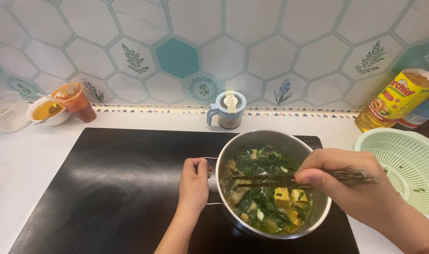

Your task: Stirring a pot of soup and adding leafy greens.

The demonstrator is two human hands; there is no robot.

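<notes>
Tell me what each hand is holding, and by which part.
Left hand holds the pot by its side handle. Right hand holds chopsticks near their upper ends, tips in the soup.

Bright, even light falls from above and in front, leaving soft sheen on the hexagonal wall tiles point(224, 51) behind the black cooktop point(115, 188) and a dull, broad reflection across the cooktop's surface. The steel pot point(233, 148) on the cooktop's right side shows mild glare along its rim, with little hard shadow around it. Wide-angle distortion bends the counter edges outward from the cooktop, and the right hand point(350, 181) over the pot looks slightly motion-blurred.
</notes>
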